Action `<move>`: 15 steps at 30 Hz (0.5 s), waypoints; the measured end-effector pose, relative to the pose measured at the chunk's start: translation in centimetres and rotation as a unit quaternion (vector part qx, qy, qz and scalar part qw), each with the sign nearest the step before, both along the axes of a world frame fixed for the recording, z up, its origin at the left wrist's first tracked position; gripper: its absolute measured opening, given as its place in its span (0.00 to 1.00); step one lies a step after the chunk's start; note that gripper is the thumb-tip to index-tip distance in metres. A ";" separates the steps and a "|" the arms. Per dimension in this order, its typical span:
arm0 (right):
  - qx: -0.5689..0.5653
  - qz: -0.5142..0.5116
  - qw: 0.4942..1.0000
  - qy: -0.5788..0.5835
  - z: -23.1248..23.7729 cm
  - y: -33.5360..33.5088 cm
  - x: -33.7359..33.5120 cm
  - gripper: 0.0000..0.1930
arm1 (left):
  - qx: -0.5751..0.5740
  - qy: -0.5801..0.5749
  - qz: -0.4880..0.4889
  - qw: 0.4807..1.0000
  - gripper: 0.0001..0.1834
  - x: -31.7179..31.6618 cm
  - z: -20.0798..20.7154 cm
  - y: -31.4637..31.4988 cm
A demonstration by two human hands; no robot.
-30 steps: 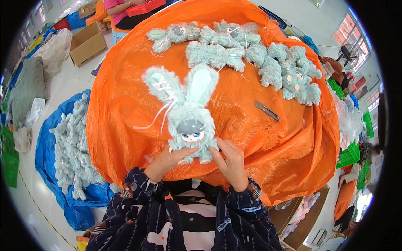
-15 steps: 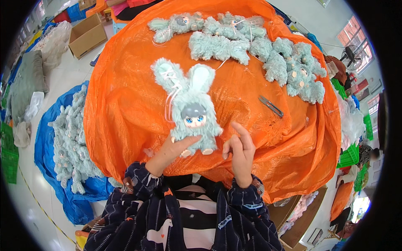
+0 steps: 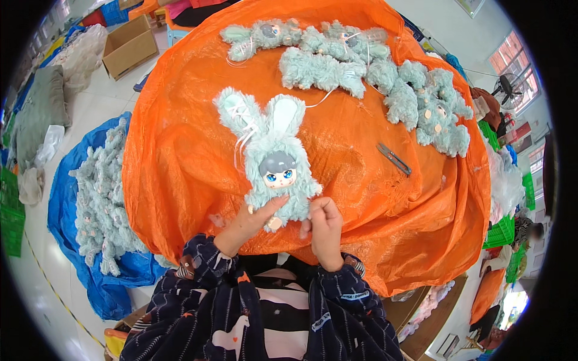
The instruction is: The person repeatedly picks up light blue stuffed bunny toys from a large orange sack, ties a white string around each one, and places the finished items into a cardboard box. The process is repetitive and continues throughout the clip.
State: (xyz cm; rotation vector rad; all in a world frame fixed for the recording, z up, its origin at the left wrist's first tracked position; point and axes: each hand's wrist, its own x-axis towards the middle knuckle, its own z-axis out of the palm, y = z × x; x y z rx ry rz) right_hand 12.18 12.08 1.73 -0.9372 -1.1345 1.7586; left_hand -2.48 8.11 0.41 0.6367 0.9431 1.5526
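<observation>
A pale blue-green plush doll with long rabbit ears, grey hair and a blue-eyed face stands tilted slightly back above the orange sheet. White lacing crosses its left ear, and loose ends hang beside the head. My left hand grips the doll's lower body, thumb across the belly. My right hand is closed at the doll's lower right, its curled fingers pinching near the foot there, which they hide. The doll's other foot shows its beige sole. To the right, thread snips lie on the sheet.
The orange sheet covers the work surface. Several similar plush dolls lie along its far side and far right. A blue sheet at left holds a heap of plush dolls. An open cardboard box sits on the floor.
My right hand has come down and left from beside the doll, its raised fingers now curled at the doll's foot. The doll has tilted slightly; my left hand keeps its grip.
</observation>
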 end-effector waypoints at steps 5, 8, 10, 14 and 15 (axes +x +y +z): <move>-0.061 0.045 0.996 0.036 0.4 -0.4 -0.4 0.09 | -0.004 0.005 -0.001 1.000 0.15 -0.4 0.7 0.1; 0.167 0.018 0.983 -0.068 0.4 -1.3 -1.4 0.06 | 0.014 0.071 0.025 0.997 0.17 -0.2 1.3 -0.1; 0.221 0.033 0.967 -0.122 -0.6 -1.3 -1.2 0.07 | 0.020 0.102 0.035 0.994 0.18 -0.2 1.4 -0.3; -0.048 0.135 0.979 0.147 -0.5 -1.8 -0.9 0.06 | 0.016 0.065 0.045 0.997 0.20 -0.5 -1.7 0.2; -0.040 0.130 0.980 0.147 -0.4 -2.1 -1.0 0.06 | 0.018 0.047 0.051 0.997 0.20 -0.5 -1.9 0.5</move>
